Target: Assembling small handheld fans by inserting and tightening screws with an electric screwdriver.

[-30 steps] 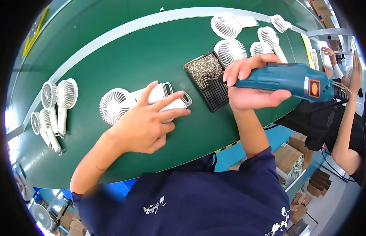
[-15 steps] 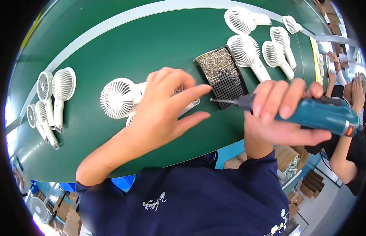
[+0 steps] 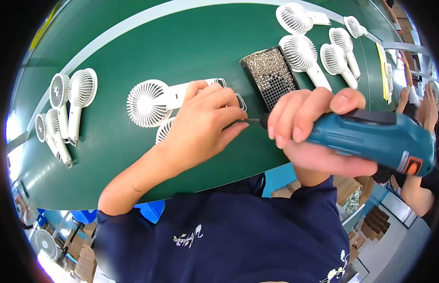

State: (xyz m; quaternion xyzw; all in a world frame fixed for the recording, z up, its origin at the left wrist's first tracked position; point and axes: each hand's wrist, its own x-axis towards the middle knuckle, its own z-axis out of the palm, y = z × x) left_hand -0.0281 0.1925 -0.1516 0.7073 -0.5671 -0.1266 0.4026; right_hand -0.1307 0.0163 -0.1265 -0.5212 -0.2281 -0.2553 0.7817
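Note:
My right hand (image 3: 318, 132) is wrapped round a teal electric screwdriver (image 3: 370, 141), its thin bit pointing left. At the bit's tip, the thumb and forefinger of my left hand (image 3: 205, 120) are pinched together; whatever is between them is too small to make out. Beneath and beyond that hand lies a white handheld fan (image 3: 148, 103), cage to the left, part of its handle covered by my fingers. A second white fan (image 3: 164, 132) lies nearer me, mostly hidden under the hand. Just beyond the bit, a black perforated tray (image 3: 276, 89) holds many small metal screws (image 3: 265, 66).
Several white fans (image 3: 299, 53) lie at the far right of the green table (image 3: 196, 42). Another group of fans (image 3: 80, 89) lies at the left. At the right edge, a co-worker's hands (image 3: 429, 101) show. Cardboard boxes (image 3: 372, 221) stand below the table.
The screwdriver has moved left and its bit now meets my left fingertips. My left thumb and forefinger, apart before, have closed. The view has shifted slightly.

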